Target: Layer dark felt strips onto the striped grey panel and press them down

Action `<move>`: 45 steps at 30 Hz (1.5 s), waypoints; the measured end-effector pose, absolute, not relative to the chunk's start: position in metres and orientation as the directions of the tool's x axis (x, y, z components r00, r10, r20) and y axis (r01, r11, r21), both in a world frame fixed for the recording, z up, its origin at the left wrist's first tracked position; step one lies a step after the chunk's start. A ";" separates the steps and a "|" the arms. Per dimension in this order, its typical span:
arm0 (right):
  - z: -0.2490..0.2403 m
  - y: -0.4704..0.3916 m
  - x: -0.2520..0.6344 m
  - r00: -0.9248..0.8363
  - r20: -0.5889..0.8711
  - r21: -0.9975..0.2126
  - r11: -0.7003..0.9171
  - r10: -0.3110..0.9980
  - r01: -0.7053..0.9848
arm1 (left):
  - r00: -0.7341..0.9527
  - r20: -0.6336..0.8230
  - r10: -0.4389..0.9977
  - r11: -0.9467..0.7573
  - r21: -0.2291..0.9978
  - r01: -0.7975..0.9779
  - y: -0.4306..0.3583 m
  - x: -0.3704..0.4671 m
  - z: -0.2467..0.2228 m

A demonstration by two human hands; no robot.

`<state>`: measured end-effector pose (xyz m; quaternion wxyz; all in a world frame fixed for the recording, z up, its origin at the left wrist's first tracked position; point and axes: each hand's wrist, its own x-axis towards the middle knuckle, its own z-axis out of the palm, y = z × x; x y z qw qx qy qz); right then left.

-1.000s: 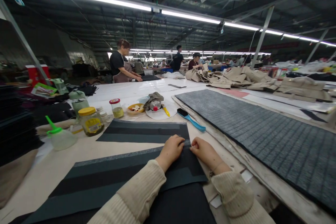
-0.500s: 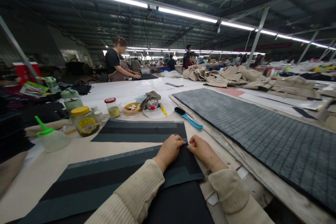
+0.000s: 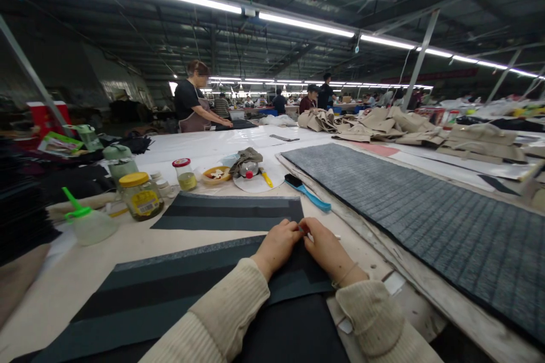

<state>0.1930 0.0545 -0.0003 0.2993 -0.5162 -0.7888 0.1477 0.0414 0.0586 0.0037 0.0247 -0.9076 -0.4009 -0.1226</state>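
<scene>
Head camera: the left hand [image 3: 279, 244] and right hand [image 3: 327, 250] meet at the right end of the near panel's [image 3: 170, 289] far edge, fingers bunched narrow; whether they grip it, I cannot tell. A tabletop [image 3: 145, 242] wedge tapers toward the second panel [image 3: 225, 211].

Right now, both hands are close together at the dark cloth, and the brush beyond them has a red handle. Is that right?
Not quite: the brush has a blue handle, not a red one, as the head view shows. The left hand and right hand are indeed close together at the dark cloth.
</scene>
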 end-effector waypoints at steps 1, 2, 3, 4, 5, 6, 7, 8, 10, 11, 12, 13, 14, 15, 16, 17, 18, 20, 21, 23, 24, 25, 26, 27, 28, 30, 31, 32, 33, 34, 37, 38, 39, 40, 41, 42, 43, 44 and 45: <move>-0.001 0.054 0.192 -0.294 0.306 -0.530 0.418 0.906 0.737 | 0.650 0.242 0.720 -0.679 0.058 0.732 0.059 0.042 0.004; -0.001 0.054 0.191 -0.296 0.290 -0.514 0.408 0.910 0.754 | 0.652 0.244 0.717 -0.683 0.065 0.727 0.059 0.042 0.004; -0.002 0.054 0.191 -0.294 0.271 -0.496 0.394 0.917 0.774 | 0.654 0.246 0.715 -0.687 0.073 0.723 0.060 0.042 0.004; -0.002 0.054 0.190 -0.294 0.252 -0.475 0.382 0.922 0.793 | 0.653 0.245 0.716 -0.687 0.079 0.723 0.061 0.041 0.004; -0.001 0.053 0.189 -0.297 0.235 -0.451 0.374 0.926 0.810 | 0.650 0.239 0.722 -0.682 0.083 0.727 0.062 0.040 0.004; -0.001 0.053 0.189 -0.306 0.222 -0.426 0.374 0.926 0.824 | 0.644 0.228 0.730 -0.674 0.087 0.734 0.063 0.038 0.005; 0.000 0.052 0.188 -0.318 0.214 -0.401 0.380 0.924 0.833 | 0.638 0.214 0.739 -0.666 0.091 0.741 0.063 0.034 0.005; 0.001 0.051 0.187 -0.332 0.209 -0.378 0.389 0.920 0.840 | 0.635 0.199 0.746 -0.660 0.097 0.745 0.064 0.029 0.006; 0.002 0.050 0.186 -0.356 0.208 -0.334 0.408 0.911 0.849 | 0.635 0.187 0.750 -0.658 0.114 0.744 0.063 0.016 0.006; 0.003 0.049 0.185 -0.366 0.207 -0.316 0.416 0.907 0.853 | 0.636 0.192 0.747 -0.662 0.123 0.740 0.061 0.009 0.006; 0.003 0.049 0.185 -0.376 0.206 -0.299 0.424 0.903 0.855 | 0.635 0.205 0.745 -0.664 0.128 0.737 0.060 0.003 0.005; 0.003 0.048 0.184 -0.386 0.203 -0.286 0.432 0.900 0.855 | 0.630 0.221 0.745 -0.662 0.129 0.738 0.058 -0.003 0.004; 0.003 0.048 0.184 -0.396 0.198 -0.275 0.439 0.897 0.856 | 0.621 0.239 0.746 -0.658 0.127 0.742 0.056 -0.007 0.002; 0.003 0.048 0.183 -0.407 0.190 -0.264 0.445 0.894 0.855 | 0.614 0.253 0.748 -0.654 0.121 0.747 0.054 -0.010 0.000; 0.003 0.047 0.182 -0.419 0.179 -0.251 0.453 0.890 0.856 | 0.611 0.262 0.747 -0.652 0.112 0.750 0.053 -0.012 -0.001; 0.004 0.046 0.181 -0.428 0.169 -0.231 0.458 0.888 0.859 | 0.613 0.265 0.744 -0.654 0.100 0.750 0.052 -0.013 -0.003; 0.005 0.045 0.180 -0.434 0.160 -0.203 0.460 0.887 0.865 | 0.621 0.265 0.738 -0.659 0.085 0.747 0.051 -0.012 -0.003; 0.008 0.041 0.175 -0.439 0.143 -0.120 0.455 0.887 0.882 | 0.649 0.253 0.717 -0.679 0.044 0.733 0.050 -0.009 -0.003; 0.009 0.039 0.173 -0.438 0.134 -0.072 0.450 0.889 0.890 | 0.664 0.244 0.707 -0.688 0.021 0.725 0.050 -0.008 -0.002; 0.013 0.035 0.167 -0.439 0.111 0.012 0.441 0.891 0.898 | 0.688 0.214 0.694 -0.701 -0.020 0.713 0.051 -0.006 0.002; 0.014 0.033 0.165 -0.444 0.094 0.039 0.442 0.891 0.896 | 0.696 0.193 0.692 -0.704 -0.032 0.709 0.052 -0.006 0.004; 0.016 0.032 0.164 -0.450 0.078 0.056 0.447 0.889 0.893 | 0.700 0.173 0.693 -0.706 -0.037 0.707 0.052 -0.007 0.007; 0.017 0.032 0.164 -0.458 0.064 0.063 0.455 0.887 0.888 | 0.700 0.156 0.696 -0.705 -0.037 0.709 0.052 -0.010 0.010; 0.019 0.032 0.164 -0.467 0.052 0.064 0.464 0.882 0.883 | 0.698 0.144 0.702 -0.701 -0.034 0.712 0.052 -0.014 0.012; 0.020 0.033 0.164 -0.477 0.045 0.063 0.474 0.878 0.878 | 0.693 0.138 0.707 -0.697 -0.030 0.717 0.051 -0.020 0.013; 0.022 0.037 0.166 -0.490 0.037 0.059 0.487 0.871 0.871 | 0.677 0.141 0.722 -0.681 -0.025 0.731 0.047 -0.032 0.013; 0.022 0.039 0.166 -0.495 0.035 0.054 0.493 0.868 0.868 | 0.663 0.152 0.733 -0.669 -0.017 0.743 0.044 -0.038 0.012; 0.022 0.040 0.164 -0.502 0.033 0.047 0.501 0.864 0.864 | 0.645 0.170 0.745 -0.654 -0.004 0.756 0.041 -0.044 0.010; 0.022 0.042 0.162 -0.511 0.031 0.038 0.510 0.859 0.859 | 0.625 0.193 0.756 -0.639 0.014 0.769 0.038 -0.048 0.007; 0.021 0.043 0.157 -0.523 0.031 0.030 0.523 0.852 0.852 | 0.607 0.219 0.764 -0.627 0.031 0.778 0.035 -0.051 0.004; 0.018 0.041 0.140 -0.574 0.040 -0.024 0.576 0.818 0.817 | 0.590 0.269 0.761 -0.621 0.042 0.783 0.030 -0.052 -0.003; 0.017 0.040 0.134 -0.590 0.045 -0.046 0.592 0.806 0.805 | 0.598 0.269 0.756 -0.626 0.027 0.779 0.030 -0.050 -0.004; 0.016 0.038 0.128 -0.602 0.048 -0.061 0.604 0.797 0.795 | 0.608 0.261 0.750 -0.632 0.007 0.775 0.030 -0.049 -0.004; 0.015 0.037 0.124 -0.611 0.050 -0.069 0.613 0.790 0.787 | 0.620 0.249 0.744 -0.637 -0.013 0.770 0.030 -0.048 -0.003; 0.014 0.036 0.121 -0.616 0.049 -0.066 0.618 0.786 0.783 | 0.631 0.236 0.739 -0.644 -0.026 0.764 0.031 -0.047 -0.002; 0.013 0.035 0.119 -0.620 0.046 -0.054 0.622 0.783 0.781 | 0.642 0.224 0.734 -0.653 -0.031 0.757 0.032 -0.048 0.000; 0.013 0.035 0.118 -0.625 0.042 -0.041 0.626 0.780 0.779 | 0.650 0.214 0.729 -0.661 -0.028 0.750 0.032 -0.050 0.001; 0.013 0.035 0.119 -0.630 0.035 -0.032 0.631 0.776 0.775 | 0.656 0.207 0.726 -0.667 -0.021 0.745 0.032 -0.054 0.003; 0.014 0.035 0.119 -0.634 0.024 -0.027 0.635 0.773 0.772 | 0.657 0.202 0.726 -0.669 -0.012 0.743 0.032 -0.059 0.004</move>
